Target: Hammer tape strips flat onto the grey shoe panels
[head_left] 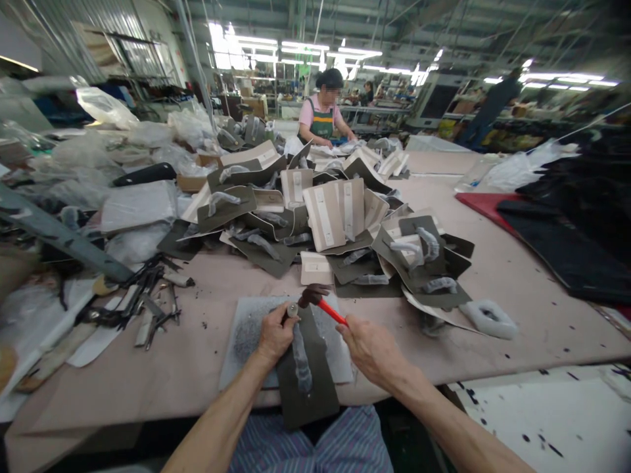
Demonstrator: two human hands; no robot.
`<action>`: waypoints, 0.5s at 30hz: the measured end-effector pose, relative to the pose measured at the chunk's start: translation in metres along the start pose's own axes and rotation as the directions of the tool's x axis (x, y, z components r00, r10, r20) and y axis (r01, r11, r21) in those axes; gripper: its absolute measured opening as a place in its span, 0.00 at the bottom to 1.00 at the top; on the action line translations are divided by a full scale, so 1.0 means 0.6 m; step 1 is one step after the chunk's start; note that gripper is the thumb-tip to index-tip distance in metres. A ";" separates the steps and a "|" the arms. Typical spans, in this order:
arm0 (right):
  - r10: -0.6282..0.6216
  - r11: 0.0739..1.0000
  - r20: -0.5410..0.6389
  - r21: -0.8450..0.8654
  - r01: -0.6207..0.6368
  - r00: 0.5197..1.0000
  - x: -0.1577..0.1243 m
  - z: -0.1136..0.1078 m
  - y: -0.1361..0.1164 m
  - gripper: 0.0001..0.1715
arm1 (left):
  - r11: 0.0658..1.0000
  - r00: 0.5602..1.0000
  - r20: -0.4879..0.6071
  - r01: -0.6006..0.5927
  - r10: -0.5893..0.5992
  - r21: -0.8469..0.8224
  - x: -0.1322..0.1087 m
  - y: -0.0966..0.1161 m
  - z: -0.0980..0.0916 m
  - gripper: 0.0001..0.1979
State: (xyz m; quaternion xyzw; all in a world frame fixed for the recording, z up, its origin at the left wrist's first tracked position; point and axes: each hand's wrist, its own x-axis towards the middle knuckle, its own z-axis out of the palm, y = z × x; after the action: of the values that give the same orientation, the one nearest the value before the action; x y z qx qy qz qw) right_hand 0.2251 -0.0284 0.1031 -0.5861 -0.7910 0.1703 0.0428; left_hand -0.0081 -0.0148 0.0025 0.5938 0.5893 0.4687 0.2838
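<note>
I have the fingers of my left hand [277, 335] clamped on a small, round-ended metal piece [292, 309], which stands near the far end of a dark olive panel [323, 384]. My right hand [367, 348] has its fingers wrapped around the red grip of a hammer [334, 312], and the dark head is just beside the metal piece; whether the two touch I can't quite tell from this angle. The panel lies in front of me at the near edge of the surface [513, 269], its near end hanging over that edge above my striped trousers [365, 447]. A plastic-wrapped handle [302, 361] runs lengthwise along the panel, to the near side of my left fingers. Under the panel's far part is a pale, scuffed board [239, 335], flat on the surface.

Beyond the board, towards the far edge, a heap of similar panels [325, 217] lies every which way, olive faces and cream backs mixed, many with wrapped handles. A white padded bundle [490, 320] rests at the heap's near right side. Towards the left edge I have a cluster of pliers-like tools [150, 309]. Black material [572, 243] covers part of the surface's right edge, with a red piece [486, 205] showing beneath. Past the heap, a co-worker [320, 121] in a striped apron has both hands down among white items.
</note>
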 end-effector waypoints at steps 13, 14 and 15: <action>0.219 0.975 -0.274 0.098 -0.199 0.937 -0.015 0.090 0.024 0.22 | 0.997 0.998 -0.056 0.032 -0.036 -0.070 0.002 0.004 -0.002 0.11; 0.159 0.970 -0.256 0.220 -0.103 0.953 -0.017 0.093 -0.021 0.23 | 0.996 0.997 -0.057 0.039 -0.044 -0.081 0.002 0.005 -0.002 0.11; 0.096 0.942 -0.204 0.334 -0.023 0.974 -0.020 0.102 -0.066 0.24 | 0.994 0.996 -0.063 0.055 -0.061 -0.095 0.002 0.007 -0.003 0.11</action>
State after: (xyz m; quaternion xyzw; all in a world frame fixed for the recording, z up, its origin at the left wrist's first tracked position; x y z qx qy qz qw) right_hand 0.1762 -0.0634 0.0602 -0.6097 -0.7237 0.2360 0.2211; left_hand -0.0083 -0.0144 0.0071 0.5467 0.5927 0.5066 0.3053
